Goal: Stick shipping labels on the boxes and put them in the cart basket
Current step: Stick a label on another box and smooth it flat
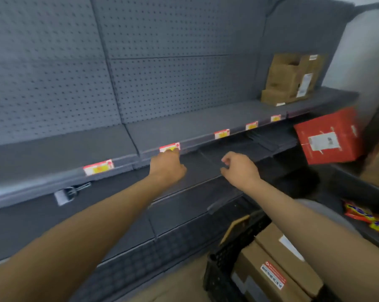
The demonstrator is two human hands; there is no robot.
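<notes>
I count five red-and-yellow price tags (222, 134) along the grey metal shelf (197, 125) edge. My left hand (167, 165) hangs loosely curled just below one tag, holding nothing; my right hand (238, 167) likewise, fingers bent, empty. Three brown cardboard boxes (288, 78) stack at the shelf's far end. One black plastic lattice basket (225, 256) holds labelled cardboard boxes (278, 260). One red carton (328, 136) tilts right.

At 12 o'clock we see a matt grey perforated metal back panel (162, 62), and the shelf (184, 125) below it has the same dull painted finish. At 2 o'clock sit plain brown cardboard boxes (291, 78) with white paper labels. At 3 o'clock, a smooth red printed carton (328, 136). At 5 o'clock, a black plastic lattice basket (227, 253) holds matt cardboard. At 4 o'clock, glossy snack wrappers (367, 216).
</notes>
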